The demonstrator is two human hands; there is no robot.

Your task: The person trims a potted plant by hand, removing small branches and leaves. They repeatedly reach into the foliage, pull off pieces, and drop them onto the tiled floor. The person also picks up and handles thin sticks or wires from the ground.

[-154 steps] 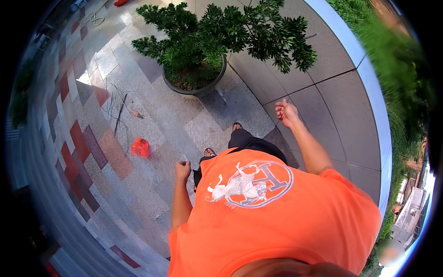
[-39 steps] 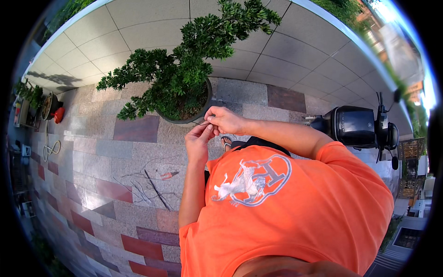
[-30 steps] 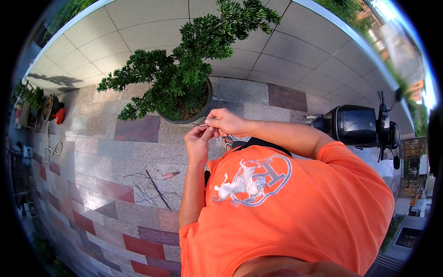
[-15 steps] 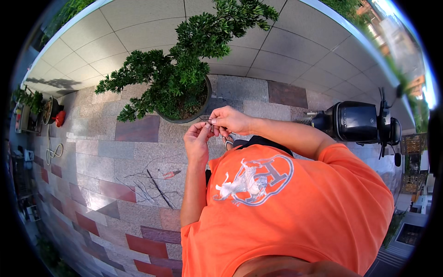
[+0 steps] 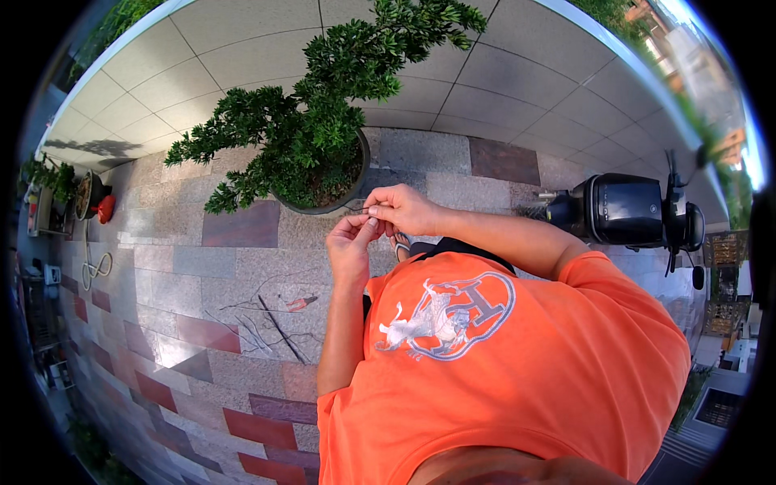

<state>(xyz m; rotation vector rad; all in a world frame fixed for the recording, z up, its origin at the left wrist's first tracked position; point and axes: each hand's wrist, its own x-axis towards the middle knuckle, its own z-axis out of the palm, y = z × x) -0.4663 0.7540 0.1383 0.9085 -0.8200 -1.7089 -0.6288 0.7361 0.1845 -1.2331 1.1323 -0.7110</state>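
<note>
A pale animal-and-ring print [image 5: 440,319] marks the orange shirt [image 5: 550,356], with small lettering on the scooter [image 5: 626,208] at right; the pot [image 5: 363,166] at upper centre holds soil [image 5: 333,190] and a tree [image 5: 319,121]. Mid-frame, just below the pot, left hand [image 5: 349,249] and right hand [image 5: 402,208] pinch a thin piece [image 5: 358,211] — too small to identify — while pliers [image 5: 303,303] and wires [image 5: 242,325] lie left of centre.
</note>
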